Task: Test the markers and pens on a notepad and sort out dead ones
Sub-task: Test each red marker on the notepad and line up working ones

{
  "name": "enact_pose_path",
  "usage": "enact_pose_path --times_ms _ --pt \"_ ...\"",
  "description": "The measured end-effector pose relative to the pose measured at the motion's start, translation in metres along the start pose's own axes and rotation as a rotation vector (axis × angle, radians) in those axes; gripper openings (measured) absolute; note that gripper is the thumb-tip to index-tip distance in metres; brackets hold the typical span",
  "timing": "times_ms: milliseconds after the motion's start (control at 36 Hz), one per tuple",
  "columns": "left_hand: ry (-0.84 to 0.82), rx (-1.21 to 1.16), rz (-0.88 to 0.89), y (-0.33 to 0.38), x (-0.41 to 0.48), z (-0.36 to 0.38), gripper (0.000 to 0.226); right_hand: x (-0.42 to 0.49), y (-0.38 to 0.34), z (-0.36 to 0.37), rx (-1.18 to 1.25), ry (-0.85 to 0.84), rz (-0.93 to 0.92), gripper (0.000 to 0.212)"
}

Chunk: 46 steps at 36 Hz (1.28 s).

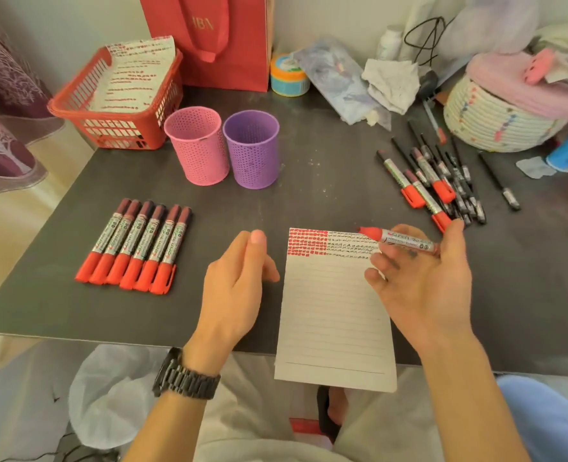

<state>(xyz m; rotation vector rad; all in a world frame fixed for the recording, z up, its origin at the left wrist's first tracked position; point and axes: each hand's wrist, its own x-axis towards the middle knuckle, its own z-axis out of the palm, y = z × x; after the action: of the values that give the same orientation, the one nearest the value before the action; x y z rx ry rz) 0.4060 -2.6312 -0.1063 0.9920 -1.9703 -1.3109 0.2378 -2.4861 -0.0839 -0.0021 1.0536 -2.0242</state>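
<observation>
The dark counter (309, 195) fills the middle of the frame. At the top stands a red paper bag (229, 45), and at the upper left a red basket (76, 108) with a marked sheet of paper inside. At the upper right is a woven basket (495, 128) with cloths on it.

The notepad (332, 311) lies in the lower centre and its bottom edge hangs over the counter edge. Its top lines carry red marks on the left and black marks on the right; the rest of the page is blank.

My left grip (236, 288) rests on the counter just left of the notepad, fingers loosely curled, holding nothing. My right grip (422, 281) is above the top right corner of the notepad and pinches one marker (399, 241), which lies level with its red cap pointing left.

A pink cup (197, 151) and a purple cup (252, 155) stand side by side above the centre. Six red markers in a row (132, 248) lie at the left, touching each other, caps toward me. A heap of markers and pens (442, 181) lies at the right, near my thumb.
</observation>
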Motion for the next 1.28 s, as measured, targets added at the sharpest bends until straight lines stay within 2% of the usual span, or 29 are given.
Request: enact_pose_path --times_ms 111,222,306,417,500,611,833,1056,1278 --pt "-0.049 0.324 0.118 -0.006 0.023 0.009 0.063 0.004 -0.004 -0.003 -0.112 -0.011 0.035 0.077" --pt "-0.075 0.412 0.201 -0.014 0.026 0.016 0.046 0.011 -0.002 0.006 -0.253 -0.011 0.006 0.052" --pt "-0.134 0.5 0.252 -0.021 0.026 0.015 0.044 0.021 0.005 0.015 -0.39 -0.009 -0.068 0.029" --pt "-0.197 0.584 0.286 -0.019 0.027 0.015 0.024 0.038 0.011 0.026 -0.504 -0.055 -0.11 0.022" --pt "-0.194 0.593 0.275 -0.02 0.027 0.014 0.028 0.049 0.015 0.034 -0.578 -0.07 -0.145 0.019" --pt "-0.187 0.599 0.257 -0.018 0.026 0.013 0.051 0.057 0.026 0.032 -0.7 -0.004 -0.303 0.026" --pt "-0.198 0.569 0.226 -0.018 0.027 0.013 0.052 0.055 0.045 0.018 -0.937 0.158 -0.495 0.037" --pt "-0.181 0.564 0.191 -0.02 0.028 0.015 0.052 0.059 0.048 0.016 -1.023 0.145 -0.5 0.028" --pt "-0.176 0.544 0.166 -0.014 0.029 0.014 0.038 0.06 0.05 0.016 -1.074 0.127 -0.514 0.026"
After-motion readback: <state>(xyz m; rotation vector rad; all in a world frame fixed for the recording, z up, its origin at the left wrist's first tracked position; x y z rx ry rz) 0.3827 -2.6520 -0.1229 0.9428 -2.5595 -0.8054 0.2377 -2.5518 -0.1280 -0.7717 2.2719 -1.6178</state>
